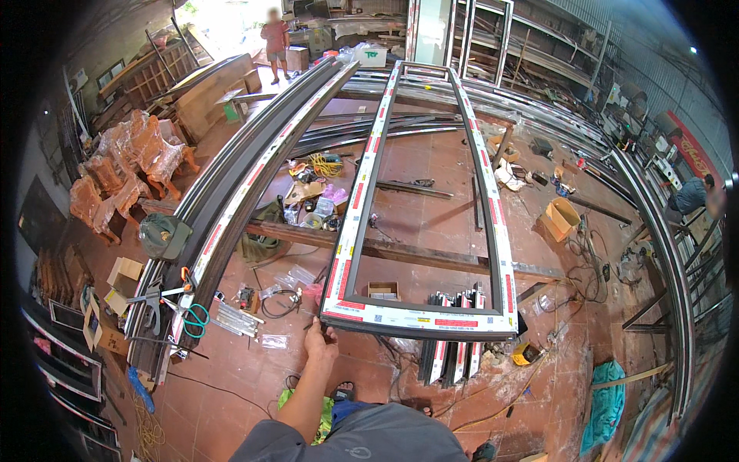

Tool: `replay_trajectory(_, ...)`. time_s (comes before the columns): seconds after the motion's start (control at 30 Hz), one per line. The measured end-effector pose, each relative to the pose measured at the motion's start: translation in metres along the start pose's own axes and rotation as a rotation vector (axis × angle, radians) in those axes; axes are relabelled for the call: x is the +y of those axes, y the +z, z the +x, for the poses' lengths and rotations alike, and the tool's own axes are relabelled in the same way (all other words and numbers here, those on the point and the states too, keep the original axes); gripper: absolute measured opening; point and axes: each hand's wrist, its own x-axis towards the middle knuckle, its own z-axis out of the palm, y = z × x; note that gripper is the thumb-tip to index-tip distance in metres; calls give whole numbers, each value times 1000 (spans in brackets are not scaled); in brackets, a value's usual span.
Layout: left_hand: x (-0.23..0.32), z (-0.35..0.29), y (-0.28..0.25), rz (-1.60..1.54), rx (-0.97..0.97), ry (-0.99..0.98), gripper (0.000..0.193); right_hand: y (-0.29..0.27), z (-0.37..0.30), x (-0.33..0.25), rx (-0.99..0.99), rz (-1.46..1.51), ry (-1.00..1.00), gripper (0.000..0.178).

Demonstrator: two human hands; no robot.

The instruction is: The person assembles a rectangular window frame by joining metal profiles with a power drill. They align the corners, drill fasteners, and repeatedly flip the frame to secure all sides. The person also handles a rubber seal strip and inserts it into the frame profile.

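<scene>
A long rectangular door or window frame, dark with white and red protective tape along its faces, lies flat across wooden supports in front of me. My left hand is at its near left corner, the fingers closed round the lower edge there. My right hand does not show. Below the frame's near end stands a bundle of short taped profile pieces. To the left, teal-handled scissors and other hand tools rest on a stack of long dark profiles.
A wooden beam runs under the frame. Cables, plastic bags and a cardboard box lie on the tiled floor. Wrapped carved chairs stand at the left. One person stands at the back; another is at the far right.
</scene>
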Motion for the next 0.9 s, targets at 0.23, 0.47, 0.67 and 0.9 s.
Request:
replay_trajectory(0.23, 14, -26, 18, 311, 86, 245, 12, -6, 13, -4, -9, 3, -2, 45)
replay_trajectory(0.47, -13, -20, -6, 668, 44, 799, 19, -13, 23, 19, -32, 33, -11, 48)
replay_trajectory(0.67, -7, -42, -18, 998, 56, 889, 28, -32, 37, 49, -9, 49, -3, 51)
replay_trajectory(0.9, 6, -88, -17, 1565, 165, 1171, 36, -43, 39, 94, 31, 95, 32, 54)
